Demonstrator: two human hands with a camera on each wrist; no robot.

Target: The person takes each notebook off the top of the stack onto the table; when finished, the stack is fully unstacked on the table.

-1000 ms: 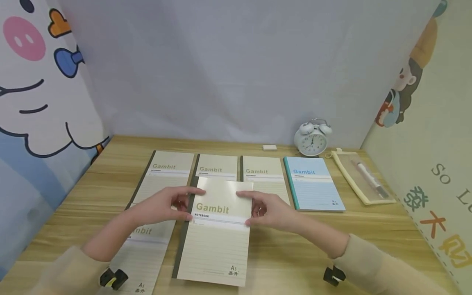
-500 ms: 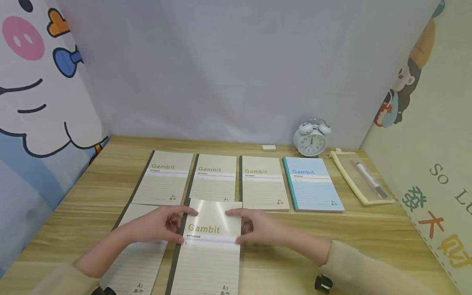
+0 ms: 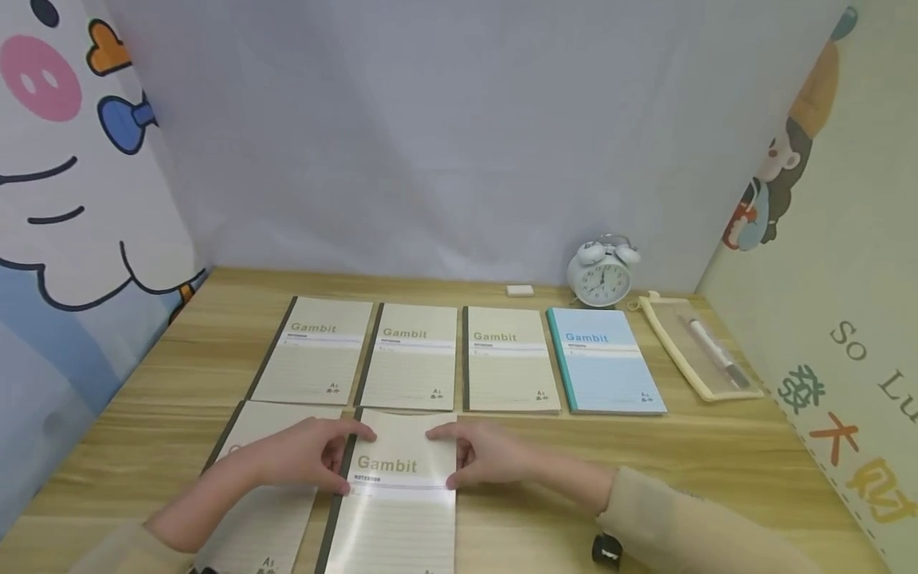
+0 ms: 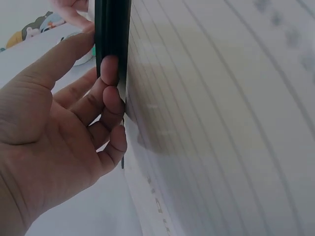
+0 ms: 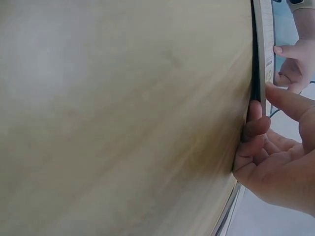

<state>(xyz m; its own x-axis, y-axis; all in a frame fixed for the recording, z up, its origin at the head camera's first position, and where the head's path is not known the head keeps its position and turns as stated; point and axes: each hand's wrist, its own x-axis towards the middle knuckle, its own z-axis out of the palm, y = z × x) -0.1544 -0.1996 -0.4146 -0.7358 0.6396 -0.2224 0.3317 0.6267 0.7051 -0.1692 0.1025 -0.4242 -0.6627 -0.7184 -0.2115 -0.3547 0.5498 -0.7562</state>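
Both hands hold a beige Gambit notebook (image 3: 394, 526) with a dark spine, front and centre in the head view. My left hand (image 3: 308, 457) grips its spine edge, and my right hand (image 3: 488, 454) grips the opposite edge; thumbs and index fingers lie at the cover's sides. In the left wrist view, the left hand (image 4: 64, 108) has its fingers curled at the dark spine (image 4: 112, 29). From the right wrist, the right hand (image 5: 280, 147) pinches the thin edge close over the wooden table (image 5: 123, 123). Partly behind the left forearm lies another beige notebook (image 3: 251, 526).
Behind the held notebook, three beige notebooks (image 3: 407, 367) lie in a row with a blue notebook (image 3: 610, 367) at its right end. Farther back are a white alarm clock (image 3: 602, 279) and an eraser (image 3: 519, 291). A mesh pouch (image 3: 674, 327) with a pen is at right.
Both hands have brought the held notebook toward the front edge and slightly left, lowering it. The back-row notebooks it overlapped now show in full.
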